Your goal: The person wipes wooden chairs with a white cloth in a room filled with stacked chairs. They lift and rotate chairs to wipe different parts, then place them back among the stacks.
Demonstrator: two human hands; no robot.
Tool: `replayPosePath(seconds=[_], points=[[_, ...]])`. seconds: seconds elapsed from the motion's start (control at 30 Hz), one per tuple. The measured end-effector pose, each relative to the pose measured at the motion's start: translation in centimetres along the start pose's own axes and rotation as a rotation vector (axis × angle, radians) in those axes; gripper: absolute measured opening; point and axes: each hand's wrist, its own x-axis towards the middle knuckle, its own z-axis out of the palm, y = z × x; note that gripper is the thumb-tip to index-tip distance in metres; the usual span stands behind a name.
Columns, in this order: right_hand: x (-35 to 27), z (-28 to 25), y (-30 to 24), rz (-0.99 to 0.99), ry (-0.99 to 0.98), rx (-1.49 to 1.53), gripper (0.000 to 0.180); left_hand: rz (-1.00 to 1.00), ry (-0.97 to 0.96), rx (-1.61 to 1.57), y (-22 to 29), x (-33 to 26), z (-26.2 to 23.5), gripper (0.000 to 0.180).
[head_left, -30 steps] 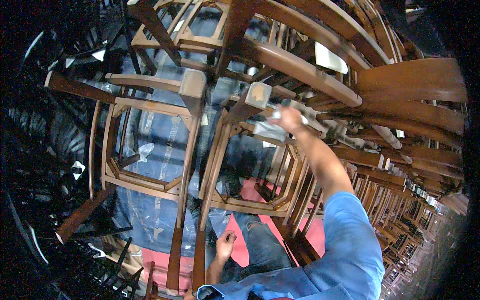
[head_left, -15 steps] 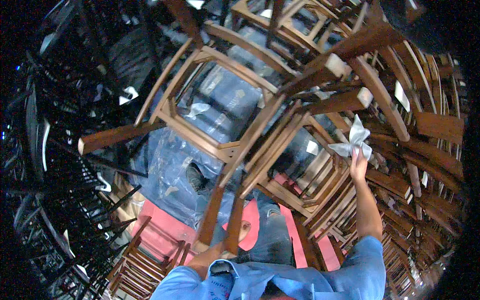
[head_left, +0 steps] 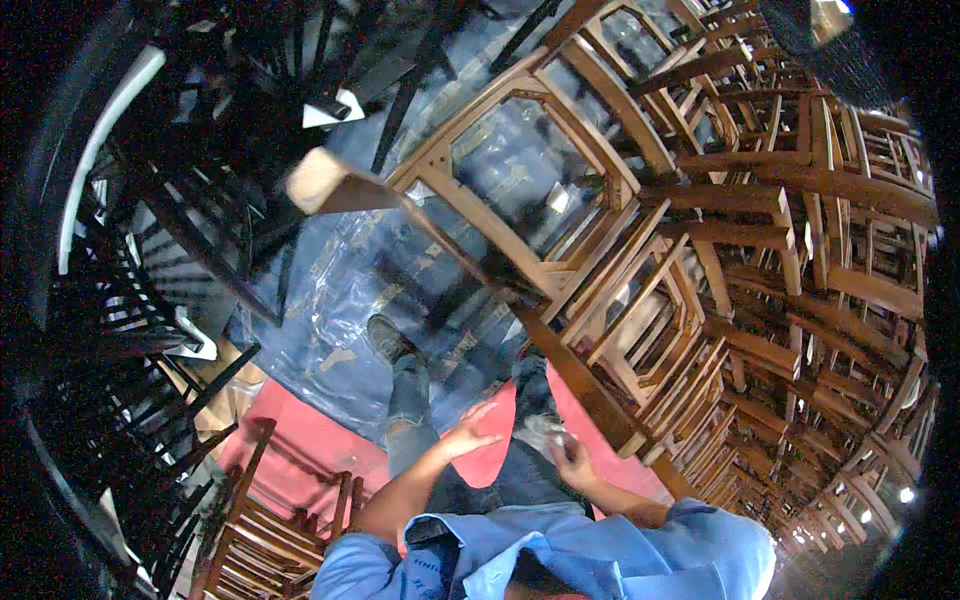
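My left hand [head_left: 468, 432] hovers in front of my legs with its fingers apart and nothing in it. Closed around a crumpled pale cloth [head_left: 541, 432], my right hand [head_left: 572, 462] is held low over my right thigh. Ahead and to the right stands a brown wooden chair frame [head_left: 488, 213] with an open seat; one light-ended leg [head_left: 345, 188] points to the left. Its longer brown post [head_left: 580, 375] slants down close to my right hand. Neither hand touches the chair. A second wooden frame [head_left: 640, 325] is beside it on the right.
Stacked wooden chair frames [head_left: 800, 240] crowd the right side. Black chairs [head_left: 190, 235] pile up on the left. Blue plastic sheeting [head_left: 330, 290] and a pink-red covering [head_left: 300, 425] lie on the floor. Another brown chair [head_left: 265, 530] stands at lower left.
My right hand with the cloth has come down from the right-hand chairs to my lap. My left hand has let go of the chair legs, and the chair now stands farther right.
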Motion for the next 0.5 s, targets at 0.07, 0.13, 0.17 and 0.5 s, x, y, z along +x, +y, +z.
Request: replayPosePath(seconds=[0.07,0.13,0.17,0.5], points=[[2.6,4.7,-5.7,-0.280,0.024,-0.266,0.032,-0.061,-0.107,-0.093,0.7,-0.8,-3.4,0.056],[5.4,7.8,-12.1,-0.121,-0.009,0.016,0.042,-0.266,-0.244,-0.292,-0.5,-1.1,-6.2,0.052],[7.1,9.6,-13.1,-0.302,0.149,0.060,0.048,-0.344,-0.259,-0.517,-3.5,-1.0,-6.5,0.036],[22.2,11.3,-20.9,-0.413,0.709,0.105,0.074,-0.159,-0.203,-0.054,-0.9,14.9,-13.0,0.026]])
